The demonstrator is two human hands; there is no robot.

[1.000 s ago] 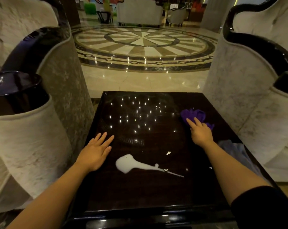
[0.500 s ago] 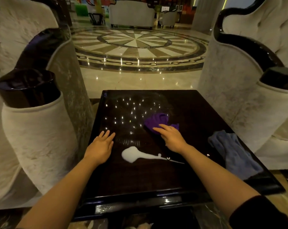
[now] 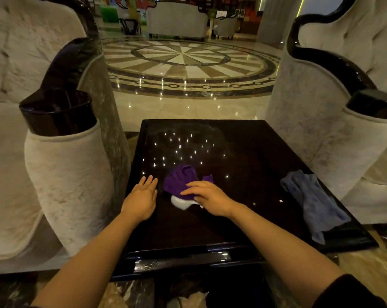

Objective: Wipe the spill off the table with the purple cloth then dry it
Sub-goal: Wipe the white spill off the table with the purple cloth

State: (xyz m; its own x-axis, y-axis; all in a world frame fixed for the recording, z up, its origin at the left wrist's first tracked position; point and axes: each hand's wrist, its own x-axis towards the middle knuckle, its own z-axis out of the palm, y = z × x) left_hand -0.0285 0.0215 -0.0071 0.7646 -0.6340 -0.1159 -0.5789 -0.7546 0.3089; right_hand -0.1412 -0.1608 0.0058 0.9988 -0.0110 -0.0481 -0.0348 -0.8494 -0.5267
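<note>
A dark glossy rectangular table (image 3: 243,223) stands between two pale upholstered armchairs, one (image 3: 54,174) to its left and one (image 3: 343,134) to its right. On the table's left half, the left hand (image 3: 141,200) lies flat near the left edge. Just right of it, the right hand (image 3: 210,197) rests on a crumpled purple cloth (image 3: 179,182), which overlaps the far side of a white liquid spill (image 3: 181,202). A grey-blue folded towel (image 3: 315,203) lies along the table's right edge, well apart from both hands. Behind the table spreads a round-patterned marble floor (image 3: 186,63), with a pale sofa (image 3: 177,22) beyond it.
</note>
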